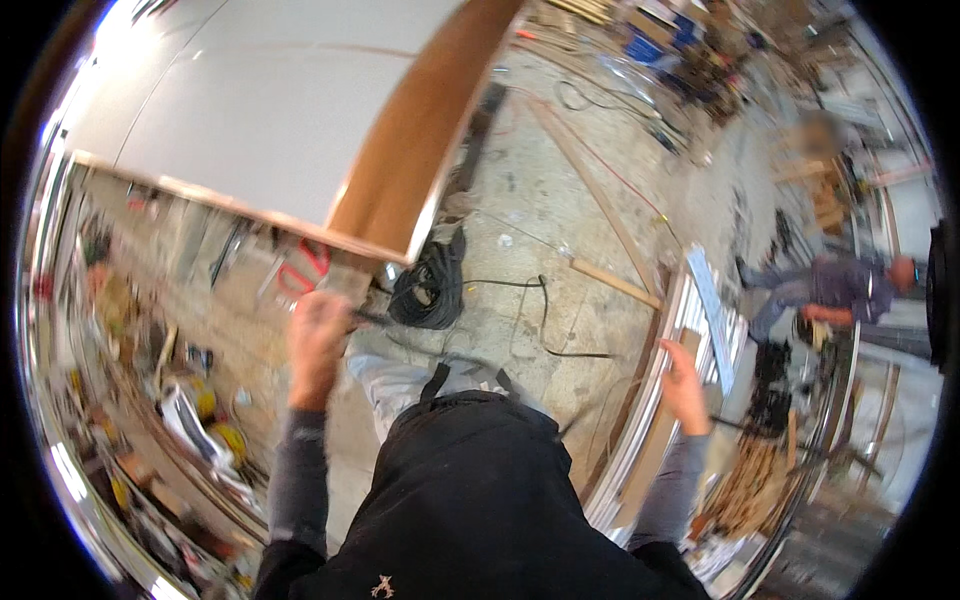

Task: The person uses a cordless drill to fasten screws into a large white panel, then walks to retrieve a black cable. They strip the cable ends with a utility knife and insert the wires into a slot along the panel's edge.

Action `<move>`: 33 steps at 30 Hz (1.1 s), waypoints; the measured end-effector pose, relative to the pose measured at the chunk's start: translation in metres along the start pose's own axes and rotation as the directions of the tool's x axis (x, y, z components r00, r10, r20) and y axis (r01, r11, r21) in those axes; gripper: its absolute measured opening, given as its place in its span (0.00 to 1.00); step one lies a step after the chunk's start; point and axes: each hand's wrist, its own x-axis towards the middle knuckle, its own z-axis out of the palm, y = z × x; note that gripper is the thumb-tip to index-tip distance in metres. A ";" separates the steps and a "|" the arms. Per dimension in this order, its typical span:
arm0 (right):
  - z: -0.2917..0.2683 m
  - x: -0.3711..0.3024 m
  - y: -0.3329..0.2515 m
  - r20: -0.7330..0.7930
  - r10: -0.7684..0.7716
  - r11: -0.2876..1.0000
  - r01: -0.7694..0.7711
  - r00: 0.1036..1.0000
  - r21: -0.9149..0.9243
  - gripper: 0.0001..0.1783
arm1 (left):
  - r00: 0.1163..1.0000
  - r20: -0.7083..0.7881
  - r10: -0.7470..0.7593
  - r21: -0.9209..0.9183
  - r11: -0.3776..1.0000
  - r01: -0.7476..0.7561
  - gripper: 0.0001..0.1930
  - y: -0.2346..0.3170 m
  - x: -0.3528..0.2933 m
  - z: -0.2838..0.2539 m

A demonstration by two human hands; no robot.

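Note:
My left hand (318, 345), smeared by motion, is closed below the near corner of a large panel (250, 120) with a pale grey top and a wood-brown edge (405, 150). A dark, thin thing pokes out of its fingers to the right; its kind is too blurred to tell. A coil of black cable (430, 285) lies on the floor just right of that hand. My right hand (684, 388) is open, fingers stretched out, over a stack of long white strips (640, 430). Whether it touches them I cannot tell. A light-blue flat strip (710, 320) lies on the stack, beside that hand.
Cable and a long wooden strip (590, 180) lie across the concrete floor (510, 220). Shelving with tools and scraps (190, 420) runs along the left. At the right, another person (845, 285) stands beyond the stack. Wood offcuts (750, 480) fill the lower right.

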 end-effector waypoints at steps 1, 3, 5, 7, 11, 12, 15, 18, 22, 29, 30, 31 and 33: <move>0.032 0.021 -0.058 -0.031 -0.152 0.985 0.154 0.988 0.071 0.30 | 0.998 0.062 0.023 -0.119 0.993 -0.016 0.06 -0.002 0.001 0.036; 0.085 0.052 -0.180 0.108 -0.230 0.934 0.188 0.967 0.302 0.23 | 0.986 0.168 0.017 -0.359 0.932 0.045 0.06 -0.010 -0.003 0.089; 0.130 0.063 -0.266 0.109 -0.510 0.800 0.424 0.853 0.424 0.19 | 0.981 0.195 0.009 -0.480 0.873 0.088 0.07 -0.022 -0.002 0.117; 0.171 0.086 -0.279 0.214 -0.483 0.848 0.393 0.849 0.356 0.16 | 0.988 0.147 0.053 -0.508 0.861 0.030 0.08 -0.046 0.000 0.116; 0.207 0.111 -0.256 0.430 -0.573 0.815 0.426 0.698 0.393 0.13 | 0.991 0.097 0.088 -0.567 0.824 -0.018 0.08 -0.088 -0.002 0.097; 0.215 0.113 -0.260 0.409 -0.548 0.826 0.396 0.730 0.400 0.12 | 0.993 0.099 0.059 -0.561 0.828 0.006 0.08 -0.090 -0.001 0.098; 0.222 0.108 -0.289 0.406 -0.328 0.918 0.186 0.853 0.350 0.12 | 0.999 0.051 0.015 -0.827 0.561 0.034 0.09 -0.105 0.011 0.107; 0.236 0.133 -0.289 0.345 -0.356 0.929 0.288 0.869 0.232 0.13 | 0.999 -0.032 -0.028 -0.814 0.581 -0.010 0.11 -0.123 0.030 0.116; 0.239 0.154 -0.275 0.302 -0.351 0.931 0.366 0.886 0.007 0.13 | 0.999 0.048 -0.015 -0.702 0.711 0.044 0.14 -0.131 0.035 0.111; 0.244 0.180 -0.297 0.268 -0.449 0.854 0.498 0.852 -0.151 0.11 | 0.982 -0.188 0.009 -0.553 0.826 -0.113 0.11 -0.131 0.055 0.087; 0.245 0.184 -0.301 0.277 -0.465 0.840 0.518 0.841 -0.161 0.11 | 0.973 -0.228 0.035 -0.502 0.852 -0.149 0.11 -0.130 0.059 0.085; 0.248 0.185 -0.306 0.259 -0.490 0.823 0.540 0.832 -0.178 0.09 | 0.965 -0.260 0.027 -0.508 0.846 -0.160 0.10 -0.129 0.061 0.084; 0.260 0.188 -0.308 0.186 -0.504 0.856 0.516 0.844 -0.025 0.08 | 0.953 -0.297 0.063 -0.455 0.868 -0.200 0.10 -0.128 0.067 0.082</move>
